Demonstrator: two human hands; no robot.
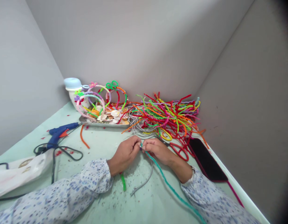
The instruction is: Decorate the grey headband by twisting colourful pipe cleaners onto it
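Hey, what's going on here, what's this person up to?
A person's left hand and right hand pinch a teal pipe cleaner between them, with a grey strand trailing below. Red-handled scissors lie beside the right hand, against a heap of colourful pipe cleaners. Behind the hands sit a tray of shells and pipe-cleaner hoops, and a blue glue gun lies to the left.
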